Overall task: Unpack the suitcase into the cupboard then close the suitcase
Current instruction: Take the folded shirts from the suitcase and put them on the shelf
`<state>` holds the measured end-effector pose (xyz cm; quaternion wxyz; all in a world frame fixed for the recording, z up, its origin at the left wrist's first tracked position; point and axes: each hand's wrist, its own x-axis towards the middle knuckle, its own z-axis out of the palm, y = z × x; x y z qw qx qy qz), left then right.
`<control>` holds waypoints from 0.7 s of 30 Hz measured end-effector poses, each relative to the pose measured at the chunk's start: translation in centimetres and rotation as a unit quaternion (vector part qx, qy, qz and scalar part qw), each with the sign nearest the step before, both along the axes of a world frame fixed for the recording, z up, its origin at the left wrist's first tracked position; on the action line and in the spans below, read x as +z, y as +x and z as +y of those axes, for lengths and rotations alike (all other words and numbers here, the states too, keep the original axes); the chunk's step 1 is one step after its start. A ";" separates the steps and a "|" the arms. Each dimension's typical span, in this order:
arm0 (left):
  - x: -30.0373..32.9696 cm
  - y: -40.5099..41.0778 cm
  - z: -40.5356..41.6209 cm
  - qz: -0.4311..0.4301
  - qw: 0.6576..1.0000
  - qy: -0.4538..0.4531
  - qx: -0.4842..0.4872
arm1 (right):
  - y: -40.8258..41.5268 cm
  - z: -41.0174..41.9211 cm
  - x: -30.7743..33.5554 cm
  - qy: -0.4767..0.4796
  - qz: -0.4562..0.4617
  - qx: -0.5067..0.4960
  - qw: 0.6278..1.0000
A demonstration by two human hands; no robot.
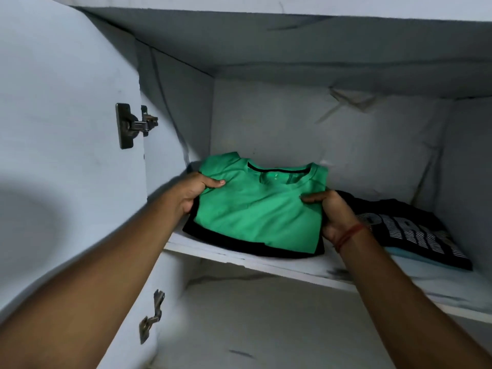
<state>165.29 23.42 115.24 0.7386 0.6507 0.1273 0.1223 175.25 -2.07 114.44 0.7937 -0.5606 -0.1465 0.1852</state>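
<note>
The green shirt [259, 209] is folded and lies on top of a folded black garment [226, 242] at the left end of the cupboard shelf [292, 265], near its front edge. The left hand [193, 193] grips the shirt's left side, thumb on top. The right hand [334, 214] grips its right side the same way. The shirt looks soft, light and floppy, so I think holding both sides keeps the fold neat. Just beside it on the right lies a black shirt with white letters [407, 230]. The letters are partly hidden and I cannot read them. The suitcase is not in sight.
</note>
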 end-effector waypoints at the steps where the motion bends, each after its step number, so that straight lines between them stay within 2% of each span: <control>1: 0.1 0.8 0.6 0.002 1.000 0.010 0.010 | 0.8 0.7 0.1 -0.006 0.003 0.002 1.000; 4: -0.7 2.8 2.4 0.022 0.998 0.053 0.032 | 3.0 2.1 -0.9 -0.063 0.005 -0.024 0.998; 8: -3.5 4.5 3.9 0.125 0.982 0.134 0.042 | 4.8 2.1 -3.1 -0.225 -0.035 -0.091 0.969; 10: -3.4 4.5 3.7 0.139 0.973 0.157 0.091 | 5.0 1.3 -2.9 -0.331 -0.097 -0.113 0.932; 11: -3.1 4.4 3.5 0.136 0.963 0.193 0.128 | 5.1 0.9 -2.5 -0.397 -0.153 -0.136 0.895; 12: -2.5 3.6 2.9 0.142 0.935 0.277 0.168 | 5.0 0.6 -2.1 -0.453 -0.218 -0.162 0.849; 13: -2.2 2.5 2.0 0.142 0.883 0.389 0.220 | 4.5 0.5 -1.8 -0.490 -0.286 -0.176 0.805; 14: -2.1 1.3 0.7 0.102 0.822 0.493 0.266 | 3.8 0.7 -1.5 -0.503 -0.352 -0.176 0.770; 15: -2.4 -0.1 -1.1 0.023 0.784 0.551 0.285 | 3.0 1.0 -1.3 -0.501 -0.415 -0.161 0.742; 17: -4.1 -2.6 -4.4 -0.145 0.771 0.575 0.232 | 2.1 1.7 -1.7 -0.493 -0.495 -0.070 0.713; 18: -5.2 -3.0 -5.0 -0.173 0.754 0.601 0.202 | 1.9 2.0 -2.2 -0.494 -0.495 -0.018 0.715; 19: -6.3 -3.1 -5.0 -0.160 0.729 0.637 0.193 | 1.8 2.2 -2.8 -0.503 -0.481 0.030 0.717; 20: -7.2 -3.0 -4.3 -0.112 0.728 0.649 0.191 | 1.8 2.3 -3.5 -0.516 -0.470 0.063 0.714; 21: -7.8 -2.7 -3.4 -0.052 0.747 0.635 0.190 | 1.9 2.4 -4.2 -0.530 -0.472 0.080 0.700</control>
